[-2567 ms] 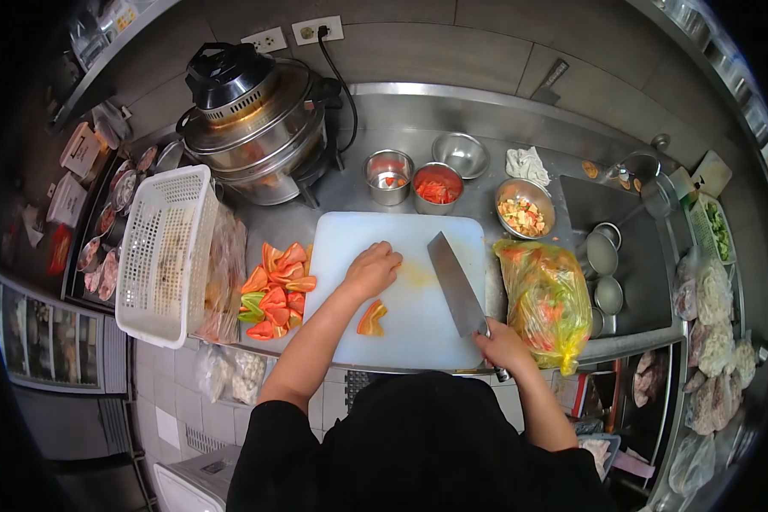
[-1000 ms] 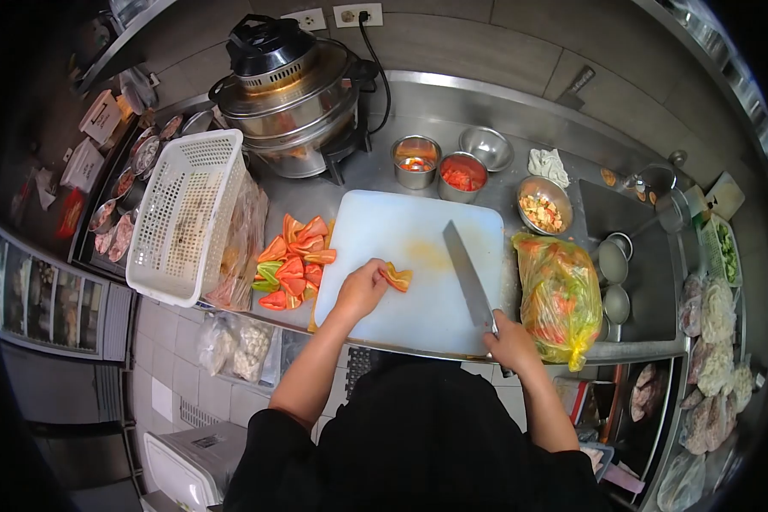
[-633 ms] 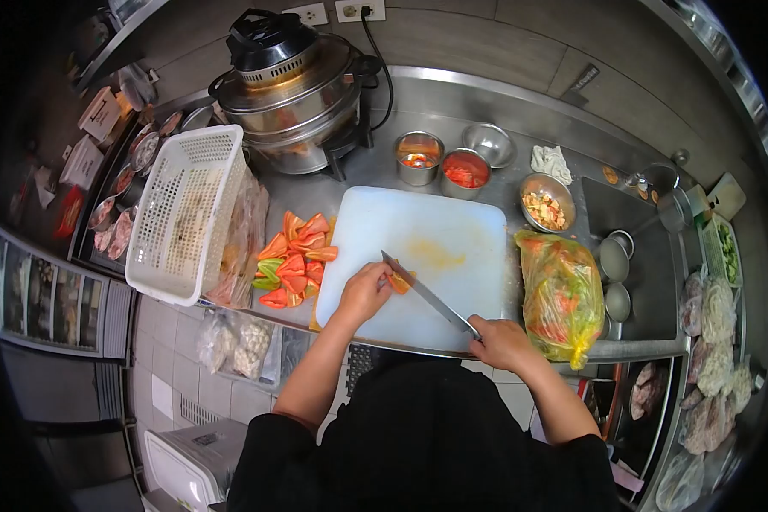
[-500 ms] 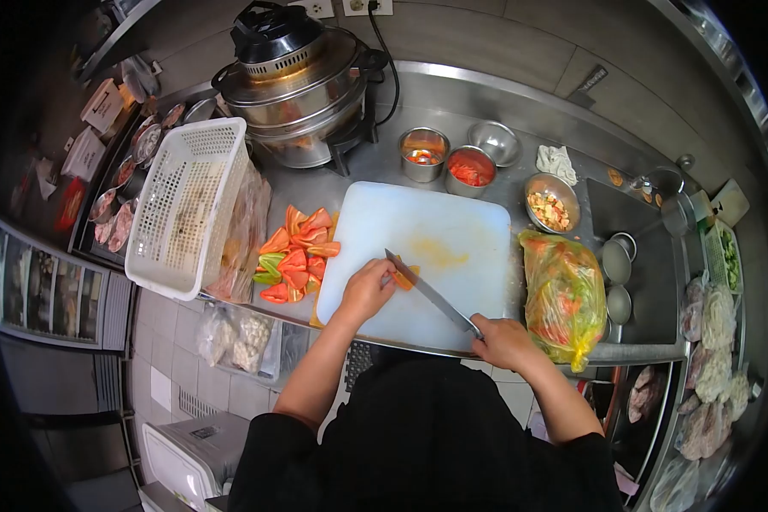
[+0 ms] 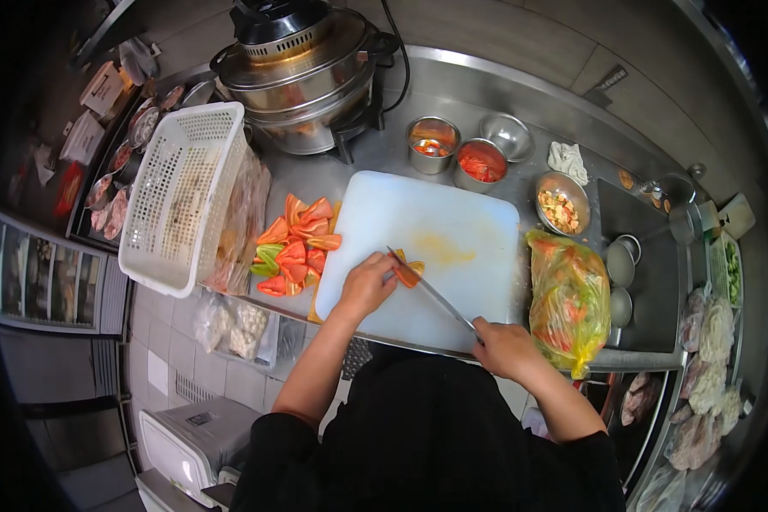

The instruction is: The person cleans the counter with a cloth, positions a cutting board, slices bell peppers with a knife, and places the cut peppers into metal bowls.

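Note:
My right hand [image 5: 503,348] is wrapped round the handle of a knife [image 5: 448,308], whose blade slants up and left across the white cutting board [image 5: 478,226]. Under and beside the blade's tip lies an orange pepper piece [image 5: 410,274]. My left hand [image 5: 366,287] has its fingers closed on the left end of that piece, right next to the blade. To the left of the board is a pile of red pepper pieces [image 5: 292,255], with a green pepper piece [image 5: 269,255] among them. A yellowish wet stain marks the board's middle.
Behind the board stand steel pots of cut red pieces [image 5: 480,165] and a bowl of chopped food [image 5: 560,212]. A filled yellow plastic bag [image 5: 569,299] sits at right, before the sink [image 5: 653,290]. A white basket [image 5: 136,230] and a large lidded cooker [image 5: 303,81] are left.
The knife has turned, so its blade looks narrower, and the orange pepper piece now shows on both sides of it. The whole view has shifted slightly. Both hands remain near the same places.

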`<state>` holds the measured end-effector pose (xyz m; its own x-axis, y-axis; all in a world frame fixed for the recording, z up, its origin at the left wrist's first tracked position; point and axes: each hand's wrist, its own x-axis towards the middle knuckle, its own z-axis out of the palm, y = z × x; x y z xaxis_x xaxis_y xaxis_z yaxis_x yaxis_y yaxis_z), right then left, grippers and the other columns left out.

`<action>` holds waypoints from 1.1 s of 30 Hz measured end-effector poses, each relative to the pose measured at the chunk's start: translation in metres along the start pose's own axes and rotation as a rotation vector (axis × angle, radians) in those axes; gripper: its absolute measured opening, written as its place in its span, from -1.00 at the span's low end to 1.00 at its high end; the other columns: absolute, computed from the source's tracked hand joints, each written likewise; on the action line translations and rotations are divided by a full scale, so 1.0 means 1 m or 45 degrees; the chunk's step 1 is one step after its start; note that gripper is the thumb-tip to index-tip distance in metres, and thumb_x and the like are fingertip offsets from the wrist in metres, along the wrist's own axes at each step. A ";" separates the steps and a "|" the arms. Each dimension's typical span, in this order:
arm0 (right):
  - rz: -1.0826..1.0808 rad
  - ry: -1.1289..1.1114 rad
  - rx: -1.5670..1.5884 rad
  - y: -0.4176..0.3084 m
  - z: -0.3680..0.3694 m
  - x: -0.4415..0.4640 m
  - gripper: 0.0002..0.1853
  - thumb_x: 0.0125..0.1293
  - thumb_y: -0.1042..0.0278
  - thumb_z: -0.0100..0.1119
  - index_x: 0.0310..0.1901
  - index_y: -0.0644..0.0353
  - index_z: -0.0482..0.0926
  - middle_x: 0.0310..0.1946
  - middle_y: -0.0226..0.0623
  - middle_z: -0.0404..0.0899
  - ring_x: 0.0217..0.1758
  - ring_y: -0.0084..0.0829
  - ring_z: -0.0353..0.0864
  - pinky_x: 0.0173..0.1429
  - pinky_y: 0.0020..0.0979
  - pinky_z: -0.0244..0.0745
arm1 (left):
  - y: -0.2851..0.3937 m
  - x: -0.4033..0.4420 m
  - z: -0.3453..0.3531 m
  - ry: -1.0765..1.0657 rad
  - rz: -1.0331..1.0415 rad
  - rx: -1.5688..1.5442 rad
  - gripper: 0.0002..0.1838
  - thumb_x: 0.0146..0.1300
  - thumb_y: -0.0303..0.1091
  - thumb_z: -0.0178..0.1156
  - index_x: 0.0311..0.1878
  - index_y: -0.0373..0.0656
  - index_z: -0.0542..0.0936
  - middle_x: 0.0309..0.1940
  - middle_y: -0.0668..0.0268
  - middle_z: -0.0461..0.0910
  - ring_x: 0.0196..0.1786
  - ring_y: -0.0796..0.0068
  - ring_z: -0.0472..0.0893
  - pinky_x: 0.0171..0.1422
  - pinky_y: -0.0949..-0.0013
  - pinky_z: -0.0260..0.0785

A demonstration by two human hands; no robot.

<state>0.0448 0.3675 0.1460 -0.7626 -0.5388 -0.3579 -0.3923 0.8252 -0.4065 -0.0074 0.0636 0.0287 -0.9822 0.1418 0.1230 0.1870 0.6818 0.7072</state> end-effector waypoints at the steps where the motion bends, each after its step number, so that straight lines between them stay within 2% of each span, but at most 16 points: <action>1: 0.004 0.006 -0.007 0.000 -0.001 -0.001 -0.68 0.34 0.31 0.19 0.05 0.26 0.48 -0.29 0.04 0.72 -0.17 0.10 0.73 -0.02 0.06 0.60 | 0.000 0.000 0.000 0.000 -0.005 -0.002 -0.77 0.21 -0.44 0.36 -0.05 -0.13 0.65 -0.11 0.23 0.64 -0.10 0.10 0.69 -0.03 0.14 0.57; 8: -0.010 0.059 -0.006 0.005 0.000 0.000 -0.69 0.33 0.29 0.20 0.03 0.25 0.48 -0.32 0.03 0.72 -0.18 0.10 0.73 -0.03 0.05 0.60 | 0.002 0.002 -0.001 0.027 0.027 0.041 -0.79 0.22 -0.45 0.34 -0.07 -0.10 0.65 -0.14 0.23 0.62 -0.10 0.08 0.67 -0.05 0.12 0.57; 15: 0.000 -0.002 -0.065 0.010 0.005 0.008 -0.65 0.30 0.30 0.23 0.06 0.24 0.46 -0.28 0.02 0.72 -0.15 0.09 0.74 -0.02 0.05 0.60 | -0.004 0.007 -0.002 0.096 0.205 0.111 -0.81 0.22 -0.48 0.33 -0.10 -0.10 0.66 -0.18 0.24 0.62 -0.10 0.09 0.67 -0.04 0.09 0.58; 20: 0.013 -0.051 -0.079 0.010 0.004 0.018 -0.63 0.31 0.30 0.20 0.10 0.25 0.46 -0.26 0.04 0.72 -0.13 0.11 0.73 -0.01 0.05 0.59 | -0.003 0.008 -0.003 0.070 0.199 0.104 -0.81 0.21 -0.49 0.33 -0.10 -0.12 0.67 -0.17 0.23 0.62 -0.07 0.09 0.66 -0.01 0.09 0.58; 25: 0.097 -0.110 0.027 0.023 0.022 0.057 -0.58 0.34 0.24 0.14 0.18 0.22 0.49 -0.20 0.12 0.73 -0.06 0.16 0.71 0.06 0.08 0.57 | -0.002 0.003 -0.003 0.043 0.184 0.111 -0.79 0.20 -0.50 0.33 -0.08 -0.12 0.67 -0.15 0.20 0.62 -0.03 0.07 0.65 0.05 0.08 0.55; 31: 0.237 -0.015 0.341 0.043 0.015 0.020 -0.58 0.36 0.14 0.18 0.15 0.17 0.49 -0.21 0.13 0.73 -0.03 0.19 0.70 0.10 0.07 0.56 | 0.006 -0.012 -0.002 0.051 0.001 0.161 -0.77 0.17 -0.50 0.33 -0.07 -0.12 0.69 -0.05 0.19 0.62 0.02 0.05 0.65 0.08 0.11 0.55; 33: 0.308 0.006 0.369 0.033 0.010 0.001 -0.59 0.36 0.14 0.18 0.13 0.19 0.49 -0.22 0.14 0.73 -0.03 0.20 0.70 0.09 0.08 0.56 | 0.012 -0.006 -0.004 0.236 0.075 0.168 -0.75 0.18 -0.48 0.33 -0.05 -0.11 0.71 0.02 0.20 0.60 0.05 0.10 0.64 0.12 0.10 0.54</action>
<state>0.0363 0.3927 0.1242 -0.8179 -0.3332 -0.4690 -0.0395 0.8458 -0.5321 0.0011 0.0680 0.0391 -0.9535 0.0580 0.2959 0.2325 0.7661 0.5992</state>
